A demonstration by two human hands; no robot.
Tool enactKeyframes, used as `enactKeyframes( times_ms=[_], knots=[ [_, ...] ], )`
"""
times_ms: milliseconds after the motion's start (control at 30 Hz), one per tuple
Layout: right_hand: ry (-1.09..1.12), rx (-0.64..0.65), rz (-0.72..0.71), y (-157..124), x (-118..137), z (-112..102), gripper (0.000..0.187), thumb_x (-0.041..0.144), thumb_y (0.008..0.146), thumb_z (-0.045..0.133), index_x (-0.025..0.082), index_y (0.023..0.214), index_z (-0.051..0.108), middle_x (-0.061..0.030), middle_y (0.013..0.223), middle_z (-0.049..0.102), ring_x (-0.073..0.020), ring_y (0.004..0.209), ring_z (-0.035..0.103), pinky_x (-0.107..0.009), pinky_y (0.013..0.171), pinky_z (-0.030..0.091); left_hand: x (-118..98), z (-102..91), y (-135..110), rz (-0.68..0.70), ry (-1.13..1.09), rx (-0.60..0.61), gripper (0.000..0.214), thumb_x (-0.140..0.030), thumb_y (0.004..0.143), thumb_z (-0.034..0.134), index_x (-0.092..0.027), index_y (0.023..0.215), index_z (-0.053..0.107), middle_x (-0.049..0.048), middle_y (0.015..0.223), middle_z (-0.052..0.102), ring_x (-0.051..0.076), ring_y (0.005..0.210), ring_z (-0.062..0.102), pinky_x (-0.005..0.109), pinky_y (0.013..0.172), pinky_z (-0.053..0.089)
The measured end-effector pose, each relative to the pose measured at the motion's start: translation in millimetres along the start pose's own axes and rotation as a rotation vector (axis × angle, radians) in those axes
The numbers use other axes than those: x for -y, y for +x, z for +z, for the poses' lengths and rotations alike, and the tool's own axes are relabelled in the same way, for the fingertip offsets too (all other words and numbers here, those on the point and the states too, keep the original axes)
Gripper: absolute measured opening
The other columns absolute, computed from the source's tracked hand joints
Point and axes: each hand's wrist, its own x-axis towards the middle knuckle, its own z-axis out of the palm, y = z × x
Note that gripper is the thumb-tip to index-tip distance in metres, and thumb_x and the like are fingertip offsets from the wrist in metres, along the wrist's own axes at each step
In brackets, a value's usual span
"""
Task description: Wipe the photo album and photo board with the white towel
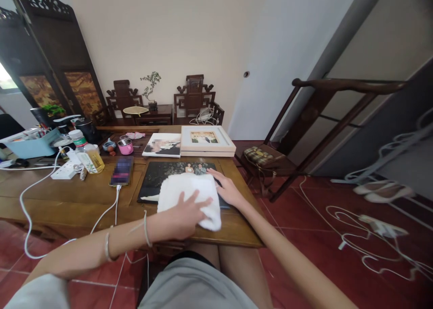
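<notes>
A folded white towel [192,196] lies over the near part of a dark photo album [156,176], whose visible surface shows two people. My left hand [184,214] rests on the towel with its fingers spread, pressing on it rather than gripping it. At the album's right side, my right hand [227,188] lies with its fingers stretched out, by the towel's right edge; the fingertips touch the album's picture. The towel hides the album's lower middle.
Behind the album are a white-covered book [162,145] and a framed photo box [208,141]. To the left lie a phone [122,170] on a white cable, a bottle [88,153], a pink cup [125,146] and a power strip [64,169]. A wooden chair [280,158] stands right.
</notes>
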Motion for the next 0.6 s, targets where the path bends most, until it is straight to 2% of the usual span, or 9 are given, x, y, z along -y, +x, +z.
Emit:
enactKeyframes(
  times_ms=[67,133,267,367,433,500,600],
  knots=[
    [0.004,0.002,0.006,0,0,-1,0.038,0.030,0.086,0.047,0.022,0.119,0.064,-0.0084,0.135,0.056,-0.0244,0.131,0.046,-0.047,0.111,0.034,-16,0.0,-7,0.064,0.008,0.010,0.049,-0.004,0.075,0.048,-0.022,0.118,0.061,0.0055,0.155,0.023,0.041,0.140,0.016,0.068,0.098,0.035],
    [0.004,0.004,0.013,0,1,-1,0.038,0.031,0.087,0.047,0.021,0.119,0.064,-0.0086,0.136,0.056,-0.0247,0.131,0.046,-0.047,0.111,0.034,-17,-4.4,-8,0.079,0.016,0.018,0.048,-0.004,0.075,0.046,-0.021,0.118,0.060,0.0053,0.153,0.026,0.038,0.139,0.021,0.063,0.097,0.040],
    [0.003,0.015,0.029,1,2,-1,0.038,0.027,0.085,0.046,0.023,0.119,0.064,-0.0067,0.135,0.056,-0.0245,0.132,0.045,-0.049,0.113,0.031,15,-22.0,13,-0.037,0.003,0.043,0.054,0.003,0.074,0.039,-0.020,0.119,0.058,0.0054,0.151,0.032,0.033,0.137,0.029,0.056,0.095,0.045],
    [0.027,0.004,0.085,2,2,-2,0.038,0.029,0.089,0.041,0.024,0.117,0.066,-0.0054,0.134,0.057,-0.0243,0.132,0.045,-0.049,0.114,0.029,43,-30.7,32,-0.138,-0.011,0.045,0.053,0.005,0.075,0.039,-0.019,0.118,0.058,0.0067,0.151,0.031,0.033,0.137,0.028,0.059,0.098,0.041],
    [0.070,-0.005,0.139,2,4,-3,0.040,0.035,0.091,0.038,0.025,0.119,0.064,-0.0040,0.135,0.057,-0.0246,0.131,0.046,-0.048,0.114,0.029,50,-30.7,39,-0.149,-0.021,0.030,0.054,0.005,0.075,0.039,-0.019,0.120,0.058,0.0064,0.152,0.029,0.033,0.139,0.025,0.061,0.100,0.037],
    [0.129,-0.020,0.203,1,5,-4,0.044,0.043,0.093,0.034,0.027,0.125,0.060,-0.0021,0.136,0.056,-0.0249,0.131,0.046,-0.048,0.114,0.029,45,-27.5,38,-0.112,-0.027,0.025,0.057,0.006,0.074,0.039,-0.020,0.121,0.058,0.0050,0.153,0.027,0.034,0.140,0.021,0.064,0.100,0.036],
    [0.214,-0.020,0.275,0,8,-6,0.053,0.053,0.094,0.026,0.028,0.131,0.054,-0.0010,0.137,0.055,-0.0242,0.132,0.045,-0.048,0.114,0.029,21,-23.8,24,0.022,-0.016,0.012,0.059,0.006,0.072,0.040,-0.022,0.120,0.059,0.0022,0.152,0.029,0.033,0.141,0.021,0.064,0.099,0.037]
  ],
)
